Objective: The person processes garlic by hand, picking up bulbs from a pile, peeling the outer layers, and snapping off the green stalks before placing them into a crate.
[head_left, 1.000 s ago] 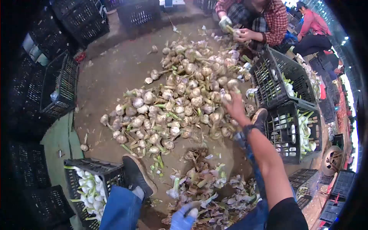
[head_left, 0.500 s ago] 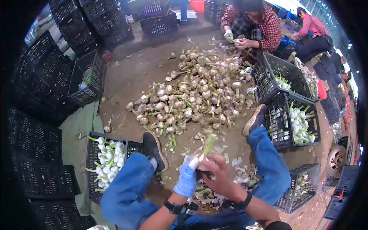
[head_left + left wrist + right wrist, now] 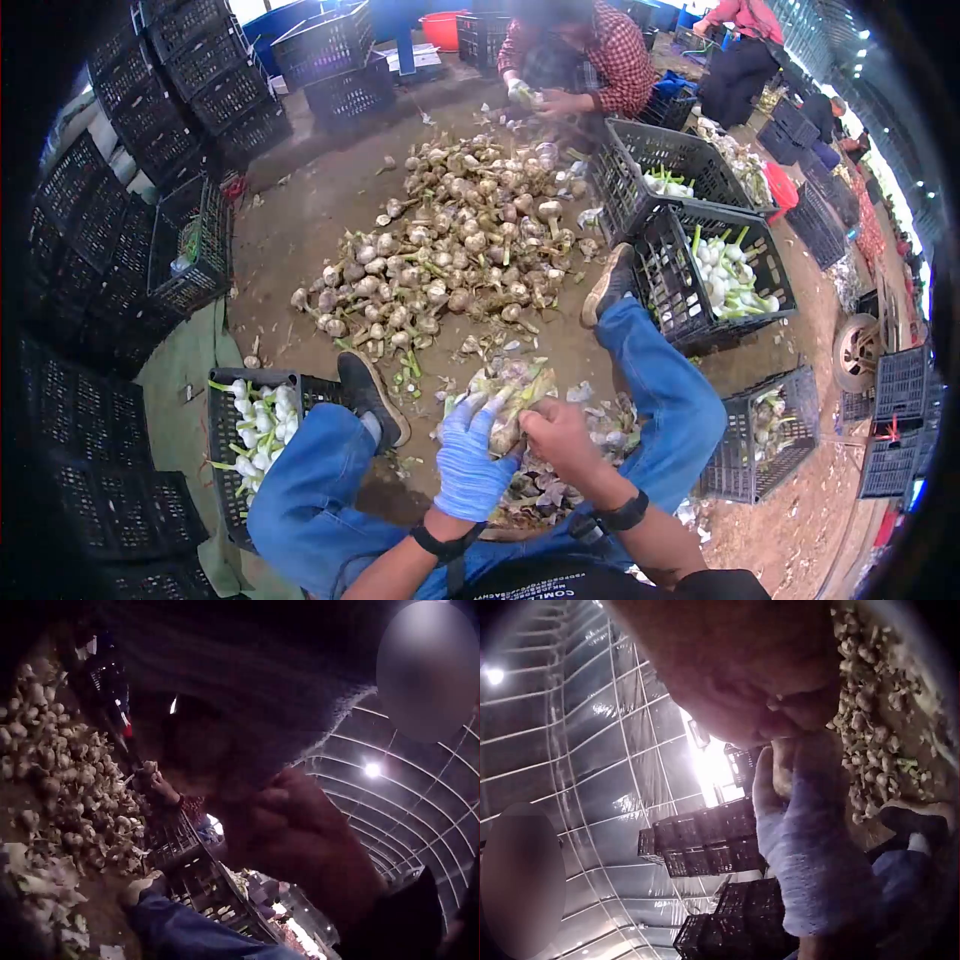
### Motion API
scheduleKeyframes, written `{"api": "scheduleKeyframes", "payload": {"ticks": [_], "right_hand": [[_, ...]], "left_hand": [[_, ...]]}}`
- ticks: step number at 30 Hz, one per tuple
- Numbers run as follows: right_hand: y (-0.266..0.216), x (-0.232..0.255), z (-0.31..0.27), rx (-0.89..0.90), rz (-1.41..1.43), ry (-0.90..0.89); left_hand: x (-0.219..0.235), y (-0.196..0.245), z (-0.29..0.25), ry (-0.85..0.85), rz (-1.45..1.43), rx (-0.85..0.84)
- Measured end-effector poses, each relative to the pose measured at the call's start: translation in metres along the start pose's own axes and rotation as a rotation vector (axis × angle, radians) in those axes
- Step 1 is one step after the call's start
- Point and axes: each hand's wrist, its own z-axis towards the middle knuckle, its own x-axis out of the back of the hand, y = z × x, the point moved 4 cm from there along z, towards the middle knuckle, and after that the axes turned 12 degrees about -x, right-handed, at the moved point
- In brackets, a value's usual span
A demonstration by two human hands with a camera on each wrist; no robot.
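Note:
In the head view my left hand (image 3: 468,460), in a blue-and-white glove, holds a garlic bulb (image 3: 508,428) between fingers and thumb, low between my knees. My bare right hand (image 3: 566,440) meets it from the other side, thumb and fingers curled against the bulb's papery skin. The right wrist view shows the gloved hand (image 3: 810,840) gripping it, most of the bulb covered by both hands. Under the hands lies a heap of peeled skins (image 3: 540,490). Ahead spreads a large pile of untrimmed garlic (image 3: 460,240).
A black crate (image 3: 228,500) of cleaned white garlic stands by my left leg. Two more crates (image 3: 655,260) with garlic stand beyond my right foot, another (image 3: 715,470) by my right knee. Stacked crates (image 3: 90,420) line the left. A person in a checked shirt (image 3: 625,65) crouches opposite.
My right hand has drawn back from the garlic pile to meet the gloved left. The garlic bulb has come between both hands, and the head view has shifted.

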Motion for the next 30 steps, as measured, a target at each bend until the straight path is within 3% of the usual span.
{"api": "scheduleKeyframes", "payload": {"ticks": [5, 8, 11, 13, 14, 16, 20, 22, 24, 26, 28, 30], "right_hand": [[-0.008, -0.005, -0.005, 0.088, 0.076, 0.031], [0.023, 0.002, 0.019, 0.044, -0.004, 0.073], [0.015, -0.002, 0.016, 0.015, 0.134, 0.021], [0.005, -0.006, 0.012, -0.017, 0.297, -0.048], [0.012, -0.003, 0.016, -0.023, 0.296, -0.053], [0.023, 0.001, 0.025, -0.056, 0.238, -0.169], [0.032, 0.001, 0.023, -0.057, 0.349, -0.170], [0.034, 0.001, 0.020, -0.083, 0.267, -0.173], [0.025, -0.005, 0.019, -0.064, 0.356, -0.095], [0.016, -0.003, 0.014, -0.011, 0.329, -0.086], [0.021, -0.001, 0.015, -0.086, 0.281, -0.110], [0.026, -0.010, 0.012, -0.051, 0.392, -0.096]], "left_hand": [[-0.007, -0.001, -0.006, -0.026, -0.004, -0.022], [-0.007, -0.001, -0.005, -0.035, 0.004, -0.004], [-0.005, -0.007, -0.002, -0.056, 0.019, -0.009], [-0.021, -0.035, -0.008, -0.072, -0.820, 0.481], [-0.040, -0.053, -0.019, 0.033, -1.297, 0.677], [-0.043, -0.051, -0.018, 0.136, -1.698, 0.751], [-0.044, -0.051, -0.019, 0.057, -1.589, 0.745], [-0.035, -0.045, -0.013, -0.005, -1.149, 0.525], [-0.031, -0.029, -0.008, -0.045, -1.027, 0.471], [-0.019, -0.016, -0.004, 0.040, -0.643, 0.239], [-0.025, -0.028, -0.009, 0.006, -0.608, 0.266], [-0.051, -0.048, -0.018, 0.021, -1.603, 0.770]]}}
